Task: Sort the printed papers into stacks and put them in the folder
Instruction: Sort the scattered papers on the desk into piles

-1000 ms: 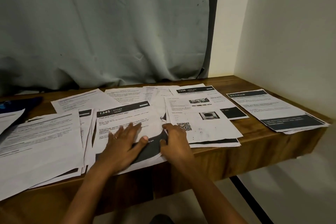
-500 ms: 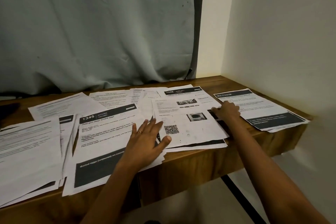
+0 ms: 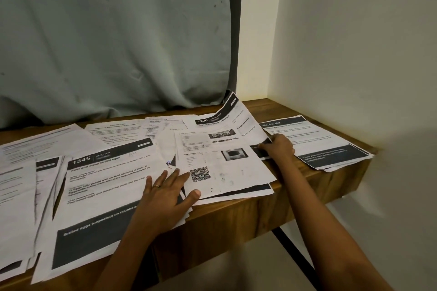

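Two hands at work, head view. Your L hand (image 3: 165, 198) lies flat, fingers straight & spread, holding nothing. The palm presses the near-R part of sheet 1345 (image 3: 106, 186), with thumb & forefinger tip reaching onto the QR-code sheet (image 3: 224, 168) beside it. A ring (image 3: 156, 186) sits on one finger.

Your R hand (image 3: 279, 147) has its fingers curled on the near-R corner of sheet 1226 (image 3: 227, 116) and grips it. That sheet's far end is bent up off the table (image 3: 236, 215), in front of the curtain (image 3: 118, 42); its near-L part runs under the QR-code sheet.

Just R of your R hand the MULTI-ROOM sheet (image 3: 319, 139) tops a small stack at the table's R end, near the wall (image 3: 354, 42). Other printed papers (image 3: 47, 144) overlap across the L & mid table, some hanging over the near edge.
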Tool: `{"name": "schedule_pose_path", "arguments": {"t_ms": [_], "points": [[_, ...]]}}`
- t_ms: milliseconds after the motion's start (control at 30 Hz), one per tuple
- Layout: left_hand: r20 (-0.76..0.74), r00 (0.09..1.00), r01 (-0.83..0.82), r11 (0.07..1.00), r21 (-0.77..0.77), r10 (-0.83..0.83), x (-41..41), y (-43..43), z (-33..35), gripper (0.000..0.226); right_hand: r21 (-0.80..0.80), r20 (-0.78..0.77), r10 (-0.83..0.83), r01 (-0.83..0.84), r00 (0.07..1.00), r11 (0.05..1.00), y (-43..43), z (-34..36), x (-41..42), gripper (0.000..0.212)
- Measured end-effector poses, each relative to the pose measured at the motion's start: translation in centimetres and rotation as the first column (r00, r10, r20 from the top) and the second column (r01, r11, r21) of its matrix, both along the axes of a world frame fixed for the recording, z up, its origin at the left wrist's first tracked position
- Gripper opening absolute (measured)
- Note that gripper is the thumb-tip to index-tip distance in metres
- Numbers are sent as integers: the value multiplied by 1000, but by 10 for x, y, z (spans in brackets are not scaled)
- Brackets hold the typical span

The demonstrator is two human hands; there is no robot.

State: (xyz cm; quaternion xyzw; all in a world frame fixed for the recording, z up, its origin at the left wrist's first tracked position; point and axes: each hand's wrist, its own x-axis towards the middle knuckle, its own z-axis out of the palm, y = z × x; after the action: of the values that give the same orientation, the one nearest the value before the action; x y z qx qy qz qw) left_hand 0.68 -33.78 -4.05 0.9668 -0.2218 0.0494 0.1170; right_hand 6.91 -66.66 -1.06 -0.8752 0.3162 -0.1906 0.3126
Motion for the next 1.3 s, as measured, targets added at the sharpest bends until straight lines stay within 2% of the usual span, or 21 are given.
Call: {"name": "schedule_pose_path", "arguments": {"t_ms": [67, 133, 200, 300, 467, 700, 833, 900, 967, 1000, 1067, 1133, 1200, 1300], "points": [[2, 1000, 1, 1000, -5, -1, 0, 0, -1, 108, 9, 50, -5, 5, 999, 1000, 0, -1, -1, 35], [4, 1000, 5, 1000, -5, -5, 0, 0, -1, 113, 26, 125, -12, 9, 992, 1000, 0, 1, -4, 27], [2, 1000, 4, 1000, -8, -4, -1, 0, 0, 115, 82, 236, -23, 4, 972, 997, -2, 6, -7, 27], [0, 1000, -5, 1000, -4, 5, -3, -1, 2, 106, 171, 379, -45, -22, 924, 985, -14, 21, -15, 30], [-43, 999, 16, 1000, -19, -17, -6, -3, 9, 121, 145, 430, -108, 50, 897, 988, -65, 60, -32, 26], [48, 990, 138, 989, -51, -136, 3, -36, 32, 121, 133, 246, -183, 154, 952, 979, -144, 70, -55, 30], [29, 988, 153, 987, -40, -152, 7, -44, 23, 125, 11, 98, -174, 174, 980, 985, -173, 55, -66, 26], [9, 990, 141, 990, -26, -140, 9, -46, 19, 127, -98, -43, -198, 193, 979, 976, -177, 47, -66, 30], [10, 991, 136, 991, 2, -136, 12, -47, 19, 129, -350, -175, -299, 224, 938, 910, -171, 42, -61, 38], [14, 990, 138, 990, 16, -138, 13, -47, 20, 130, -471, -184, -325, 206, 928, 857, -164, 41, -57, 42], [18, 990, 141, 990, 22, -141, 16, -47, 23, 129, -558, -154, -195, 78, 969, 826, -140, 37, -45, 50], [20, 990, 138, 990, -7, -138, 20, -47, 24, 126, -411, -179, 105, -171, 978, 895, -111, 29, -33, 60], [24, 992, 125, 992, -18, -125, 24, -47, 21, 123, -245, -300, 310, -386, 902, 889, -88, 20, -24, 66], [13, 995, 103, 995, 13, -103, 25, -47, 12, 122, -244, -500, 332, -498, 800, 832, -72, 12, -17, 68]]}}
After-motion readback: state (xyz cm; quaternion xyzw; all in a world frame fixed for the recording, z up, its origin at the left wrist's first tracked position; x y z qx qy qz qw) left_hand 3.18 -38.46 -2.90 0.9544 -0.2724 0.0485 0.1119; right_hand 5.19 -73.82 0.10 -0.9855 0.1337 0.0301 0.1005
